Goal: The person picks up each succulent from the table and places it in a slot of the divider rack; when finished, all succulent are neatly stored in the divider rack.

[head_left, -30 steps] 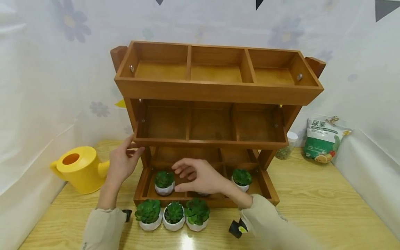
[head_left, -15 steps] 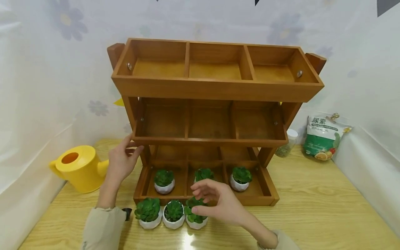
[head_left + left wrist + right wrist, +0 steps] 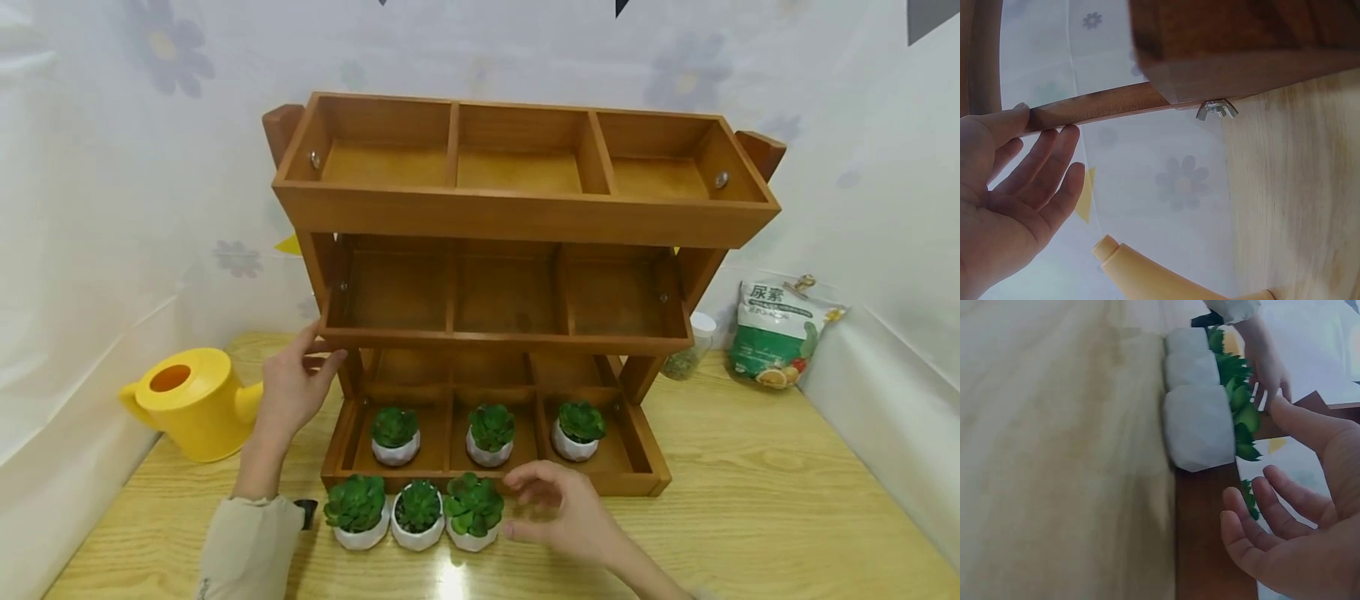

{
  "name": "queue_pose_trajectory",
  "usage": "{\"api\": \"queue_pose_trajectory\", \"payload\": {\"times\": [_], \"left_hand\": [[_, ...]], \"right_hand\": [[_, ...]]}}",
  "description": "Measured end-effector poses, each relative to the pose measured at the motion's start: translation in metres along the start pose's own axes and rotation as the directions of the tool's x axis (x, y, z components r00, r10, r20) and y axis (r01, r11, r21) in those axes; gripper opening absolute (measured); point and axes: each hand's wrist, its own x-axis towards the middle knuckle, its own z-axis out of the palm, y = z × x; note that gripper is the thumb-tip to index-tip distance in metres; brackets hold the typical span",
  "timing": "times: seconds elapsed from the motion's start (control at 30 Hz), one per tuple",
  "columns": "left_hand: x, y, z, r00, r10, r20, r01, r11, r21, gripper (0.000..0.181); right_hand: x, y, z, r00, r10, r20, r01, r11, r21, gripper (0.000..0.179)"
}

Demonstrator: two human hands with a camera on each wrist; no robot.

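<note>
A three-tier wooden plant stand (image 3: 525, 218) faces me, each tier divided into three compartments. My left hand (image 3: 292, 387) holds its left side at the middle tier; in the left wrist view, thumb and fingers pinch a wooden bar (image 3: 1100, 106). On the bottom tier sit a left potted succulent (image 3: 395, 437), a middle one (image 3: 490, 435) and a right one (image 3: 577, 432), one per compartment. Three more stand in a row on the table before it. My right hand (image 3: 566, 512), fingers spread and holding nothing, is just right of the nearest, a leafy succulent in a white faceted pot (image 3: 472, 512).
A yellow watering can (image 3: 197, 404) stands left of the stand. Behind its right side are a white-lidded jar (image 3: 688, 348) and a green-and-white bag (image 3: 780, 333) closed with a clip. The upper two tiers hold no pots.
My right hand has drawn back from the middle bottom compartment, uncovering the succulent there, and moved down beside the front row's right pot. My left hand has stayed on the stand.
</note>
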Motion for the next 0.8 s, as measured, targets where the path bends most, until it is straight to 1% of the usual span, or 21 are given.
{"api": "queue_pose_trajectory", "payload": {"times": [0.17,0.3,0.4,0.53,0.63,0.7,0.8], "left_hand": [[0.0,0.001,-0.001,1.0,-0.012,0.013,0.012,1.0,0.006,0.047],[0.0,0.001,-0.001,1.0,-0.02,0.016,0.02,1.0,0.008,0.048],[-0.001,0.001,-0.001,1.0,-0.017,0.017,0.017,1.0,0.01,0.048],[-0.001,0.001,-0.001,1.0,-0.011,0.017,0.011,1.0,0.013,0.047],[0.0,0.001,-0.001,1.0,-0.011,0.015,0.011,1.0,0.012,0.047],[0.0,0.001,-0.001,1.0,-0.011,0.012,0.01,1.0,0.009,0.047],[0.0,0.001,-0.001,1.0,-0.007,0.01,0.007,1.0,0.007,0.047]], "right_hand": [[-0.004,0.007,0.006,0.999,0.004,0.034,0.0,0.995,-0.099,0.052],[-0.001,0.006,0.013,0.999,-0.018,0.045,0.025,0.986,-0.162,0.062],[0.0,0.005,0.018,0.998,-0.019,0.053,0.03,0.979,-0.202,0.067],[0.0,0.007,0.023,0.999,-0.028,0.04,0.037,0.968,-0.25,0.065],[0.0,0.009,0.025,0.999,-0.043,0.031,0.049,0.963,-0.265,0.06],[0.001,0.01,0.026,0.999,-0.029,0.043,0.039,0.964,-0.264,0.059],[0.002,0.009,0.028,0.997,0.015,0.075,0.004,0.969,-0.248,0.06]]}}
